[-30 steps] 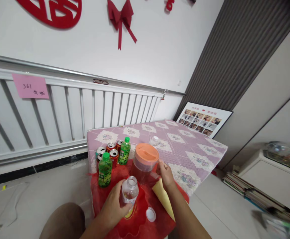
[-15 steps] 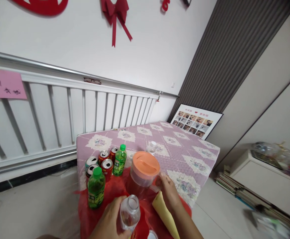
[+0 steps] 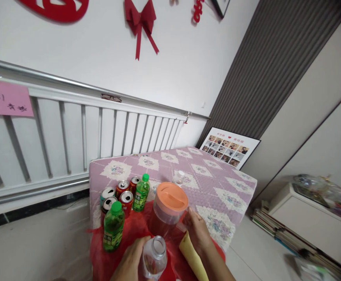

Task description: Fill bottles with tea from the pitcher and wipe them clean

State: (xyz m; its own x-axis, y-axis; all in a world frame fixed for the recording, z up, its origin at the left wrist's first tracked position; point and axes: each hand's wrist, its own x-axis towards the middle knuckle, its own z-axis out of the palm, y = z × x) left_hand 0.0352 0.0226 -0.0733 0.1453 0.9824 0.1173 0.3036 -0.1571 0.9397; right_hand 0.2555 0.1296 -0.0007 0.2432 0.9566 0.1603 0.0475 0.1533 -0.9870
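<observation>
My left hand [image 3: 131,257] is wrapped around a clear bottle [image 3: 155,259], which stands uncapped with its open mouth up at the bottom of the view. My right hand [image 3: 198,231] is closed at the handle of a clear pitcher [image 3: 159,223]. An orange lid [image 3: 172,196] covers the pitcher, and dark reddish liquid shows inside. The pitcher stands upright just beyond the bottle. Below my right wrist lies a pale yellow rolled piece [image 3: 190,255]; its material is unclear. Red plastic sheeting [image 3: 132,226] lies under these things.
Left of the pitcher are two green-capped bottles [image 3: 114,230] and several opened cans [image 3: 126,201]. Behind it stands a small white-capped clear bottle [image 3: 178,178] on the floral mattress [image 3: 199,187]. A white radiator [image 3: 106,132] runs along the wall; a photo board [image 3: 230,147] leans at the far corner.
The view has shifted slightly, so the objects appear a little lower. Both hands keep their grips on the bottle and the pitcher handle.
</observation>
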